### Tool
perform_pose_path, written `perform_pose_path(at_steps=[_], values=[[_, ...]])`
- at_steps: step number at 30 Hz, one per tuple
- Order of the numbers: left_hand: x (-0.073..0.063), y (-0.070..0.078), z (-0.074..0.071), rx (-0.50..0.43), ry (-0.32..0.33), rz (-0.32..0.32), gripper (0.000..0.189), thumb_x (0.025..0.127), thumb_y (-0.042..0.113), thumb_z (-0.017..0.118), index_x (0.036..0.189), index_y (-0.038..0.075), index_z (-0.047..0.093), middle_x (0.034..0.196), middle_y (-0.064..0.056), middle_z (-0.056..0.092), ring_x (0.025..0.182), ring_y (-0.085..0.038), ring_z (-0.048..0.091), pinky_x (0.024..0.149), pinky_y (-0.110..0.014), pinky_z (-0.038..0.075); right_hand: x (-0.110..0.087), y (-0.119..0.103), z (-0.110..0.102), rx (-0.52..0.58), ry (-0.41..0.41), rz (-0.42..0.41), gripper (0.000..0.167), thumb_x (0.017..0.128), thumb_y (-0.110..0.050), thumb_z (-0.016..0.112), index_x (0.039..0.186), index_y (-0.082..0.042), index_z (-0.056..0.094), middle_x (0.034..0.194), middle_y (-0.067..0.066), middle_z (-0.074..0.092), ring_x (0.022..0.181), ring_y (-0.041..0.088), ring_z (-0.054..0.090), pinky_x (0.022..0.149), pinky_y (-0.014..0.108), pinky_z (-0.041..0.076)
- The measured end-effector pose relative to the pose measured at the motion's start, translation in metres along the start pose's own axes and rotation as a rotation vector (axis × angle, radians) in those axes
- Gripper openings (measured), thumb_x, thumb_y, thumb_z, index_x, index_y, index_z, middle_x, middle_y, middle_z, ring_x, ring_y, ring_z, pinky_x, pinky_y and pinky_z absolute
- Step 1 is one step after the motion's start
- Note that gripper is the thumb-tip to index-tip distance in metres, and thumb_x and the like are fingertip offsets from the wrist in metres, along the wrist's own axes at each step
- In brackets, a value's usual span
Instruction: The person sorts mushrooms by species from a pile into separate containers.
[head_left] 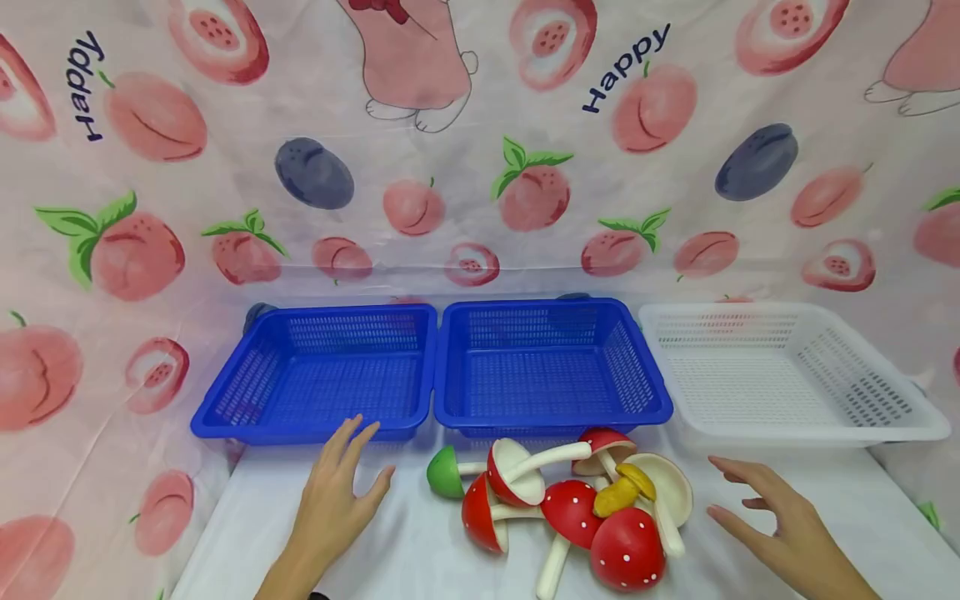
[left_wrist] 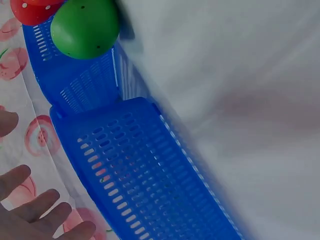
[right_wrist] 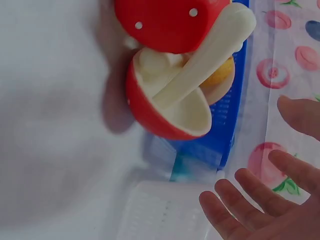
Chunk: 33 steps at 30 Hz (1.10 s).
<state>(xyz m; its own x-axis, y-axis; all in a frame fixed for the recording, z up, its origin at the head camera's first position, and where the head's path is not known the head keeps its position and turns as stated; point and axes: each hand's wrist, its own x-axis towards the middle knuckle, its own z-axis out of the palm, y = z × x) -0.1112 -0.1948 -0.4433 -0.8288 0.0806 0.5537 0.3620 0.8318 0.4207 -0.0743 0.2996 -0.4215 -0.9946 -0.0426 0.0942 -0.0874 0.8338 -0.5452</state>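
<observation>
A pile of toy mushrooms lies on the white table between my hands. Several have red caps with white dots, such as the red mushroom (head_left: 628,550) at the front. One green mushroom (head_left: 447,473) is at the pile's left end, and a small yellow mushroom (head_left: 617,497) rests on top. My left hand (head_left: 335,493), fingers spread and holding nothing, is left of the pile by the left blue basket's front rim. To the right of the pile, my right hand (head_left: 780,521) is also empty, its fingers apart and pointing toward the mushrooms.
Behind the pile stand three baskets in a row: a left blue basket (head_left: 315,432), a middle blue basket (head_left: 553,421) and a white basket (head_left: 817,435). A fruit-printed cloth (head_left: 450,150) hangs behind them and at the sides.
</observation>
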Motion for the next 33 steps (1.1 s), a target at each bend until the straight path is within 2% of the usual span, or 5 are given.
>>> perform_pose_path(at_steps=[8,11,18,25,33], values=[[0.019,0.002,0.012,-0.046,-0.041,0.048,0.058,0.076,0.022,0.078,0.128,0.009,0.057,0.136,-0.016,0.049,0.125,-0.037,0.044,0.089,-0.061,0.043,0.012,-0.012,0.009,0.041,0.055,-0.119,0.056,0.076,-0.027,0.08,0.125,-0.011,0.057,0.116,0.009,0.06,0.099,0.023,0.056,0.068,0.018,0.051],[0.023,0.004,0.017,-0.065,-0.058,0.051,0.055,0.076,0.022,0.078,0.126,0.009,0.058,0.135,-0.015,0.05,0.126,-0.036,0.044,0.091,-0.059,0.043,0.017,-0.016,0.013,0.07,0.07,-0.172,0.053,0.075,-0.022,0.081,0.122,-0.011,0.059,0.113,0.006,0.062,0.098,0.025,0.058,0.068,0.021,0.053],[0.034,0.01,0.023,-0.091,-0.095,0.018,0.052,0.08,0.025,0.076,0.128,0.012,0.058,0.137,-0.012,0.049,0.13,-0.032,0.041,0.094,-0.059,0.041,0.027,-0.027,0.023,0.097,0.02,-0.174,0.048,0.078,-0.026,0.078,0.119,-0.01,0.06,0.11,0.004,0.063,0.097,0.024,0.059,0.069,0.025,0.054],[0.043,0.016,0.031,-0.12,-0.166,-0.007,0.05,0.084,0.027,0.071,0.129,0.012,0.057,0.14,-0.012,0.046,0.132,-0.031,0.038,0.098,-0.057,0.039,0.034,-0.032,0.031,0.148,0.013,-0.234,0.043,0.076,-0.02,0.08,0.113,-0.009,0.063,0.105,0.001,0.064,0.094,0.024,0.061,0.07,0.027,0.055],[0.05,0.023,0.043,-0.104,-0.217,-0.01,0.052,0.087,0.031,0.068,0.135,0.015,0.054,0.145,-0.011,0.042,0.134,-0.031,0.035,0.096,-0.056,0.041,0.041,-0.031,0.04,0.242,-0.08,-0.23,0.04,0.078,-0.016,0.078,0.114,-0.007,0.063,0.104,0.002,0.062,0.089,0.019,0.062,0.069,0.029,0.056]])
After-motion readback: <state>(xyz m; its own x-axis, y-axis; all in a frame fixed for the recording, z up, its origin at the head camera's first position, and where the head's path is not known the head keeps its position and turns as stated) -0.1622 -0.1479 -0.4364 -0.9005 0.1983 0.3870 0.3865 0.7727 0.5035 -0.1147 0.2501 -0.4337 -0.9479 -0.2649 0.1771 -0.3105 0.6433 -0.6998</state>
